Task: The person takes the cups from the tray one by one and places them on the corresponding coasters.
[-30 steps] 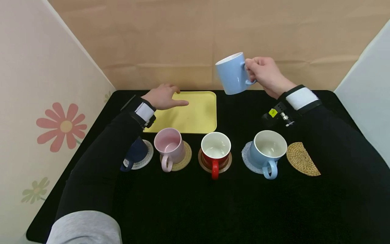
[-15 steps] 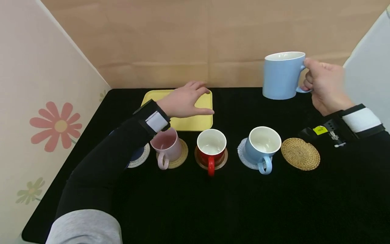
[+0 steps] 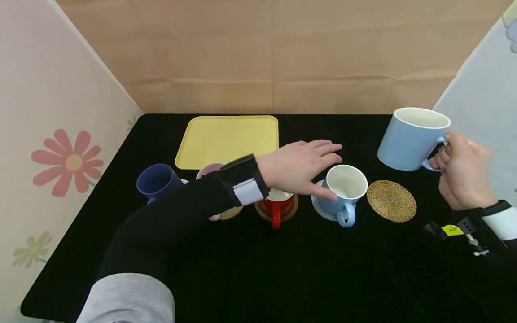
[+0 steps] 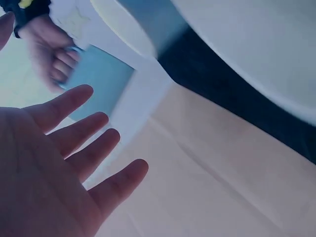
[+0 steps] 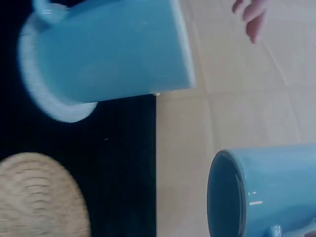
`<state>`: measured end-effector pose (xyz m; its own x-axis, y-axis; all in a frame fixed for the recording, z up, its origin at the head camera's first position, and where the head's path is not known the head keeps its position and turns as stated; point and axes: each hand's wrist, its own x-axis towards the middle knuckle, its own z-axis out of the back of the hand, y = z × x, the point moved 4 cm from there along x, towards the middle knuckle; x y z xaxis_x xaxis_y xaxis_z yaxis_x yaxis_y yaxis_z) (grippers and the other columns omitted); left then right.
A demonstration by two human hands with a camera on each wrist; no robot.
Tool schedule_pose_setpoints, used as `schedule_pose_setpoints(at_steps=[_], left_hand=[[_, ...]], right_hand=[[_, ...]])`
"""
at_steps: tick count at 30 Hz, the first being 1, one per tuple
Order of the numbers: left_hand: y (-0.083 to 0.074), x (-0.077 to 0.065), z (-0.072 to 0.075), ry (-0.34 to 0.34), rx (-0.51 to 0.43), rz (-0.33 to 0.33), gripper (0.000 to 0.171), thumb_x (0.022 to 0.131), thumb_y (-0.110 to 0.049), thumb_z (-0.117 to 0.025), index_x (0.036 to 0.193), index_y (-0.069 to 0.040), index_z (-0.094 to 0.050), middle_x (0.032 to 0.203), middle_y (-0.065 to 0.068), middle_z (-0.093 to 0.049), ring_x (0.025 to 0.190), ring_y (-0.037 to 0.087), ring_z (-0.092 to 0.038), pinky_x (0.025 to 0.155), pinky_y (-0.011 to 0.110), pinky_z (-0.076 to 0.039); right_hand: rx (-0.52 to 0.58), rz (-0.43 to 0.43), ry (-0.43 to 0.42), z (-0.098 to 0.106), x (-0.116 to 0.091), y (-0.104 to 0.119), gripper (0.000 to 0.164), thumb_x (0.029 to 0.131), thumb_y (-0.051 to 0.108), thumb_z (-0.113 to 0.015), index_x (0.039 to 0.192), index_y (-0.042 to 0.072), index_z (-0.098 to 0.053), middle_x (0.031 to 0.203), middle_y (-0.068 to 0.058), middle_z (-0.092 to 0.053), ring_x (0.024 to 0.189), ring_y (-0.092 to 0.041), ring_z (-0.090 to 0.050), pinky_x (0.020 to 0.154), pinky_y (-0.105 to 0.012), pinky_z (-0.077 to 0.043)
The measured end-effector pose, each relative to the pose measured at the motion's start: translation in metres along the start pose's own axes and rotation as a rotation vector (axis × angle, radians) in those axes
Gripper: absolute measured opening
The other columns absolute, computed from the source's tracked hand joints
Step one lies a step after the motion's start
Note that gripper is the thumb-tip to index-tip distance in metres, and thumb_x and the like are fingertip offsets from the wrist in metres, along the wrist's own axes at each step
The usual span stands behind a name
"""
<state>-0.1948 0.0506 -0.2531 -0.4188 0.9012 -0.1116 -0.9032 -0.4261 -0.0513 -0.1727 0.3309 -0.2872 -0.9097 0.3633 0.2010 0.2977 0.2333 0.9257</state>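
On the right of the head view, my right hand (image 3: 464,172) grips the handle of a light blue mug (image 3: 412,141), holding it upright and raised behind a round woven coaster (image 3: 392,201). My left hand (image 3: 300,166) reaches across with fingers spread, holding nothing. It hovers near a second light blue mug (image 3: 343,190), which stands on a pale coaster (image 3: 321,208); whether the thumb touches that rim I cannot tell. In the left wrist view the spread fingers (image 4: 111,182) show, with the held mug (image 4: 101,81) beyond. In the right wrist view the held mug (image 5: 271,187) appears lower right.
A red mug (image 3: 276,211) and a pink mug (image 3: 211,169) stand partly hidden under my left arm. At the left is a dark blue mug (image 3: 157,181). A yellow tray (image 3: 230,139) lies at the back of the black table (image 3: 299,269).
My right hand has carried the light blue mug to the right, then down toward the table. My left hand has swept right from the yellow tray to near the standing light blue mug.
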Motion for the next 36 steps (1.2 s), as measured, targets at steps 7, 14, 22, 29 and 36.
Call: schedule_pose_setpoints(at_steps=[7,14,22,29,36], left_hand=[[-0.070,0.020,-0.017,0.028,0.055,-0.219,0.081,0.091,-0.069,-0.045,0.150,-0.014,-0.035,0.159,0.009,-0.019,0.145,0.017,-0.014,0.113,0.024,-0.006],[-0.124,0.039,-0.063,0.091,0.148,-0.330,0.079,0.093,-0.067,-0.041,0.151,-0.014,-0.033,0.157,0.011,-0.023,0.143,0.016,-0.019,0.112,0.020,-0.006],[-0.134,0.060,-0.113,0.172,0.084,-0.095,0.079,0.092,-0.066,-0.043,0.152,-0.016,-0.029,0.158,0.012,-0.019,0.141,0.019,-0.023,0.110,0.022,-0.022],[-0.140,0.075,-0.132,0.176,0.106,0.075,0.086,0.088,-0.073,-0.040,0.153,-0.020,-0.024,0.159,0.010,-0.013,0.142,0.023,-0.021,0.105,0.022,-0.032],[-0.139,0.084,-0.138,0.238,0.090,0.187,0.088,0.084,-0.078,-0.040,0.154,-0.028,-0.020,0.162,0.004,-0.005,0.143,0.019,-0.017,0.102,0.023,-0.036]], right_hand=[[-0.154,-0.020,-0.070,0.036,-0.025,-0.007,0.051,0.102,0.009,-0.041,0.055,0.000,-0.025,0.050,-0.003,-0.020,0.051,-0.018,-0.014,0.058,-0.032,-0.012],[-0.100,-0.006,-0.129,0.050,-0.038,-0.015,0.052,0.102,0.008,-0.041,0.054,0.000,-0.023,0.051,-0.003,-0.018,0.051,-0.017,-0.013,0.058,-0.032,-0.011],[-0.095,-0.058,-0.097,0.049,-0.048,-0.029,0.047,0.101,0.004,-0.038,0.056,-0.001,-0.025,0.052,-0.004,-0.020,0.051,-0.019,-0.015,0.058,-0.033,-0.015],[-0.038,-0.107,-0.113,0.052,-0.055,-0.040,0.043,0.100,0.000,-0.034,0.057,0.000,-0.028,0.052,-0.004,-0.024,0.050,-0.020,-0.016,0.055,-0.030,-0.021],[0.005,-0.080,-0.098,0.046,-0.066,-0.053,0.045,0.102,0.002,-0.036,0.058,-0.001,-0.028,0.051,-0.004,-0.024,0.047,-0.019,-0.014,0.052,-0.026,-0.029]])
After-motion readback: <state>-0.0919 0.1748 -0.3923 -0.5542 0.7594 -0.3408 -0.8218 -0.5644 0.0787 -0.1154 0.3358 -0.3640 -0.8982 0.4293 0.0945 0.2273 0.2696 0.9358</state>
